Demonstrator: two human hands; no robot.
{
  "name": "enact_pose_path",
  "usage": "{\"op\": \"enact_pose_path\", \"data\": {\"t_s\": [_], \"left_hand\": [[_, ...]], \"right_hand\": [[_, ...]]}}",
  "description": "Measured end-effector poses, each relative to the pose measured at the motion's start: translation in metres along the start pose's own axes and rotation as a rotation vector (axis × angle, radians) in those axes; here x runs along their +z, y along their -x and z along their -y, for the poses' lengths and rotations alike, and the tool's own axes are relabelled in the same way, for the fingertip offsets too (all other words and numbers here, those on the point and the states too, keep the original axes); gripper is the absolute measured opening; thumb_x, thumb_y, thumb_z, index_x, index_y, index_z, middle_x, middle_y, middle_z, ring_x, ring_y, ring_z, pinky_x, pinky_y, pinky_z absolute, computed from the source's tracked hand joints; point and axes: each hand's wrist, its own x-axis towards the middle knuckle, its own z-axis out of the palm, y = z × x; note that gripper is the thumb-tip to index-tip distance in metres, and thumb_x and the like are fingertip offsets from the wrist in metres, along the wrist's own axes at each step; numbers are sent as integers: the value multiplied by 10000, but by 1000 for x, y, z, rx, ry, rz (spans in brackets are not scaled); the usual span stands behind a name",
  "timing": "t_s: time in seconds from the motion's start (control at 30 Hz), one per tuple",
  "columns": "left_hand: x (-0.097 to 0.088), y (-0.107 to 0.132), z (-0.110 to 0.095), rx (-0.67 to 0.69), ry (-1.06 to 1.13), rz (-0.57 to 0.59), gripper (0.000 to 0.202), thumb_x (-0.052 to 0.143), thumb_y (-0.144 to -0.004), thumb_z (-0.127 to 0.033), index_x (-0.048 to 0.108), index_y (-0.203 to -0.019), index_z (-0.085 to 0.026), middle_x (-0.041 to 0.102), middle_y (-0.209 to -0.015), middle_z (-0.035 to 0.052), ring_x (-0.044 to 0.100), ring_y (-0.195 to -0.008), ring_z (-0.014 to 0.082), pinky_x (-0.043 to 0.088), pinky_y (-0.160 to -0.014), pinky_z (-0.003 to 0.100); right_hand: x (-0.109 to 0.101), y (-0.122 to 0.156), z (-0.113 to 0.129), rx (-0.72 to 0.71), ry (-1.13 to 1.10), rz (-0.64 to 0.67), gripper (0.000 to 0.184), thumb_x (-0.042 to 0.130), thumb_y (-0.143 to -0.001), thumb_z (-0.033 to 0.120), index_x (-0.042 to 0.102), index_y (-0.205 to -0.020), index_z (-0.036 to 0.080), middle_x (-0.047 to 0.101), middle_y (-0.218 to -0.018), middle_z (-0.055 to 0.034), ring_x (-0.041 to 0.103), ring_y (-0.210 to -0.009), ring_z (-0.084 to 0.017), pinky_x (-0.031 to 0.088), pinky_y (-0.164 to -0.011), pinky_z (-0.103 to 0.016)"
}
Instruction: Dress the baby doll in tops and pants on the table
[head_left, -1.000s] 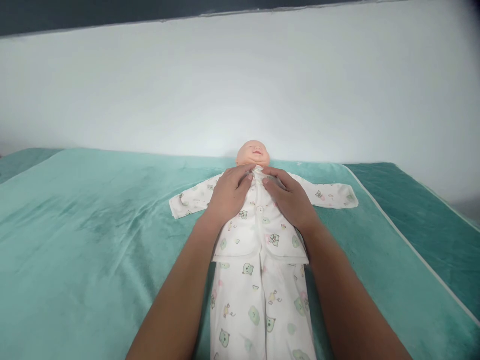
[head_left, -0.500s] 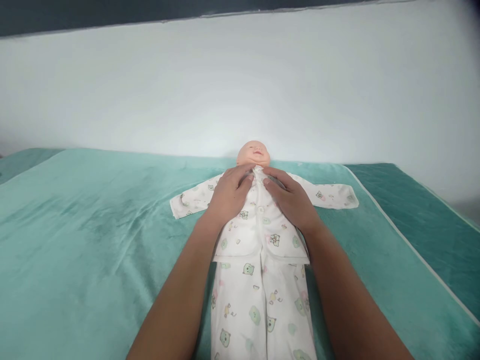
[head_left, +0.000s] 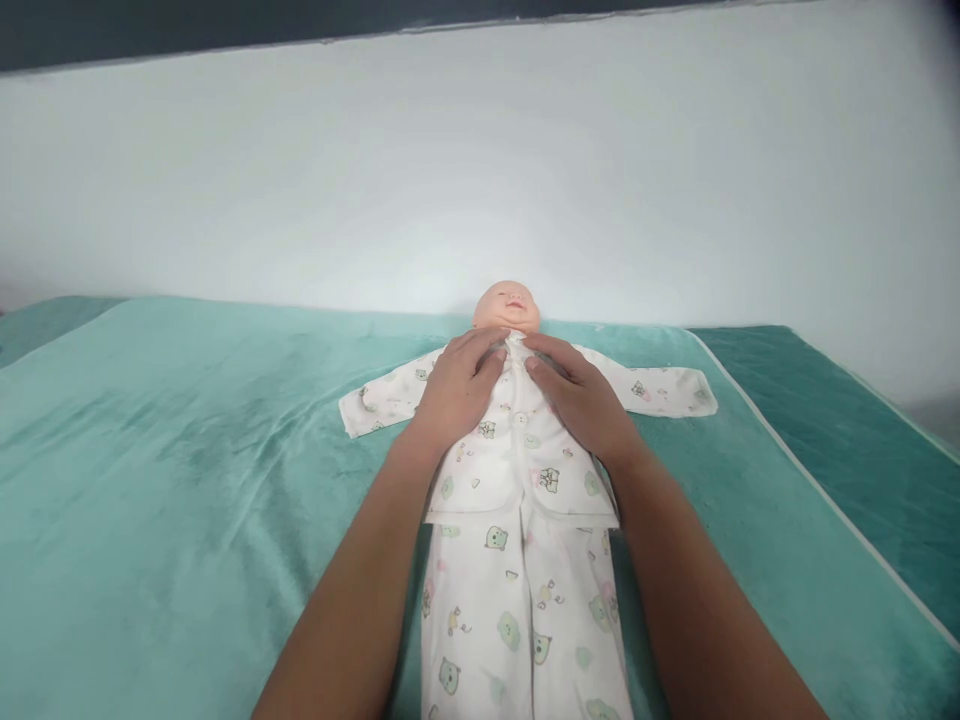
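A baby doll (head_left: pixel 507 305) lies on its back with its head toward the wall. It wears a white button-up jacket (head_left: pixel 499 480) printed with green bears, and matching trousers (head_left: pixel 480 630). My left hand (head_left: pixel 463 385) rests on the left side of the doll's chest, fingers stretched toward the collar. On the right side of the chest lies my right hand (head_left: pixel 581 395), its thumb and fingers apart near the front opening. Both hands touch the jacket beside its buttons. The two sleeves spread outward over the blanket, and the lower trouser legs are outside the view.
A light teal blanket (head_left: pixel 172 480) with folds on the left lies under the doll. Darker teal cloth (head_left: pixel 855 440) shows beyond its pale edging on the right. A white wall (head_left: pixel 480 160) rises just behind the doll's head, with a dark band (head_left: pixel 225 25) at the top.
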Motion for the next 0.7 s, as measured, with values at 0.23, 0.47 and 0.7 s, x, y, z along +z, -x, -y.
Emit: {"op": "enact_pose_path", "data": {"t_s": [0.23,0.47,0.7], "left_hand": [[0,0,1,-4,7,-5,346,410,-953,-295,618,-1225,-247,591,-1355,8,491,-1295,193,360,-1128,376],[1,-1,1,-7,-24,19,357,395,-962,-306,622,-1234,-260,565,-1391,-2,469,-1318,186,349,-1139,375],[0,-1,1,0,-46,32,360,367,-969,-317,632,-1209,-276,550,-1408,-9,460,-1327,192,344,-1141,389]], "right_hand": [[-2,-1,-1,-32,29,35,338,532,-890,403,651,-1191,304,561,-1388,-6,456,-1329,-240,328,-1133,-483],[-1,-1,-3,-24,41,57,357,521,-902,420,644,-1220,318,530,-1420,-5,410,-1369,-235,287,-1163,-494],[-2,-1,-5,-44,59,84,371,506,-917,446,636,-1239,317,505,-1441,-5,387,-1384,-221,266,-1175,-486]]}}
